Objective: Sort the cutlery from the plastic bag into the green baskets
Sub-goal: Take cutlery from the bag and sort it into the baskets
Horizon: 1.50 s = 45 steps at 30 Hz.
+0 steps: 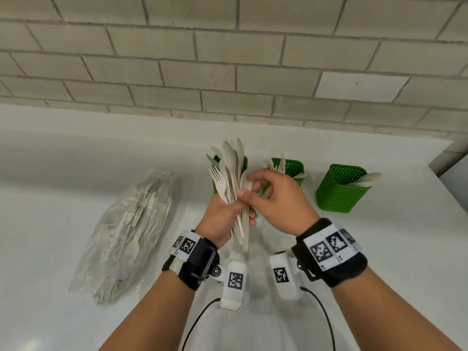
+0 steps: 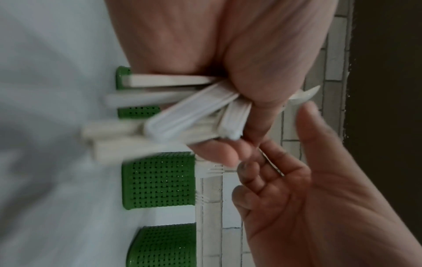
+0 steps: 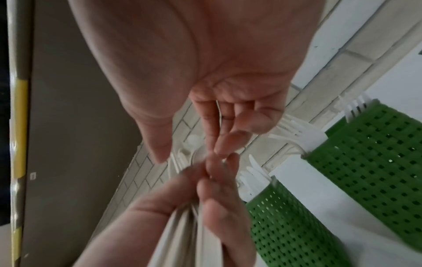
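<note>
Head view bright and even, soft shadows on the counter beside the bag, brick wall lines bowed near the edges, both wrist views dimmer and motion-blurred, cutlery smeared, dark band beyond the wall there.

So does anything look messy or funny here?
A little. The right green basket leans over, its spoons poking out sideways, unlike the middle basket. Nothing looks spilled or broken.
</note>
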Motion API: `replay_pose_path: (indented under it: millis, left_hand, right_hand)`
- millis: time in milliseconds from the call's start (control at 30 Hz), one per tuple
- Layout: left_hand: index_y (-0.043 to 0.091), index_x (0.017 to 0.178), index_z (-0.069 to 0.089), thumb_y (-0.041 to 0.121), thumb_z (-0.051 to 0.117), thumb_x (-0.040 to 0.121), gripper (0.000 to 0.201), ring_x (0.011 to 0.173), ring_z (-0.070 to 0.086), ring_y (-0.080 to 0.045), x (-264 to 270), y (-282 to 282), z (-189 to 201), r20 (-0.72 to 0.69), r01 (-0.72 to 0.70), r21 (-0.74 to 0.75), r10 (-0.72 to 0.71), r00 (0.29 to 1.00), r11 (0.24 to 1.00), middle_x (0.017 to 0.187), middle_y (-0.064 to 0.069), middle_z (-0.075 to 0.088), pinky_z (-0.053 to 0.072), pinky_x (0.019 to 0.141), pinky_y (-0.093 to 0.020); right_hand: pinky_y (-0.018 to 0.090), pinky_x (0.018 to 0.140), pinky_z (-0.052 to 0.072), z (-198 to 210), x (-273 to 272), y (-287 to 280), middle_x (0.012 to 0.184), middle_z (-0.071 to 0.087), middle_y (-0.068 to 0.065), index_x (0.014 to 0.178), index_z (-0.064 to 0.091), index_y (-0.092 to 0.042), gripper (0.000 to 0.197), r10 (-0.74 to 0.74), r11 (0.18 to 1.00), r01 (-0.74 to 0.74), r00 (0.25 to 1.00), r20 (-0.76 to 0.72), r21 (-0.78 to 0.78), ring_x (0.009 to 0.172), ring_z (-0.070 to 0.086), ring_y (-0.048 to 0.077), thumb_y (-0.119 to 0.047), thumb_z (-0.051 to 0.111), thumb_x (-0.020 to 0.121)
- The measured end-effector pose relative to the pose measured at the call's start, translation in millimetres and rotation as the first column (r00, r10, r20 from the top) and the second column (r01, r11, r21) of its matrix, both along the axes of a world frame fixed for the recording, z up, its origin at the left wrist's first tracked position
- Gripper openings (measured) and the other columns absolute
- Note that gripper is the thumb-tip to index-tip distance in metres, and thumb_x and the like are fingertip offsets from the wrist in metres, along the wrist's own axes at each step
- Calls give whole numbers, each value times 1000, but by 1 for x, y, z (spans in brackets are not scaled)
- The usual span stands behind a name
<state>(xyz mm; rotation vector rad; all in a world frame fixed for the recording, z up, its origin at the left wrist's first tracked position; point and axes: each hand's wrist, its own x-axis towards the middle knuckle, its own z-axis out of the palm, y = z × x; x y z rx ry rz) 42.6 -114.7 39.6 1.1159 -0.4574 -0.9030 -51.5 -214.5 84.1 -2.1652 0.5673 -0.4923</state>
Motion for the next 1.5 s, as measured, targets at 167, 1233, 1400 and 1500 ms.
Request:
replay_pose_path:
  millis: [167, 1233, 1400, 1500]
  left_hand:
    - [6, 106, 65, 15, 67, 89, 20, 56, 62, -17, -3, 9, 0, -24, 125, -3, -125, 992, 992, 77, -10, 69, 53, 51, -28]
    - [1, 114, 62, 22, 56, 86, 34, 77, 73, -24, -8, 25, 12, -149, 230, 7, -227, 962, 973, 99, -15, 74, 60, 63, -34]
    - [2, 108, 64, 18, 54, 85, 29, 84, 74, -24, -6, 28, 8, -169, 223, -16, -222, 960, 975, 99, -13, 75, 60, 65, -32]
    - [2, 108, 64, 17, 54, 85, 29, 87, 74, -25, -7, 26, 9, -164, 226, -21, -226, 960, 974, 99, -13, 75, 60, 70, -33]
  right_hand:
    - [20, 64, 43, -10, 1, -11, 82, 62, -8, 98, 65, -22, 18, -94, 988, 88, 995, 37, 128, 62, 52, -1, -27, 75, 83]
    - [40, 76, 59, 2, -7, -13, 84, 72, 9, 97, 63, -8, 13, -235, 847, 41, 923, 305, 531, 78, 72, 24, -1, 52, 96]
    - [37, 60, 58, 26, -10, -30, 84, 52, 8, 104, 53, -6, 9, -454, 709, 23, 780, 431, 705, 60, 64, 16, -3, 45, 100]
    - [25, 47, 48, 31, -7, -29, 79, 47, 5, 104, 54, -7, 10, -397, 730, 29, 831, 390, 682, 54, 51, 12, -7, 45, 101]
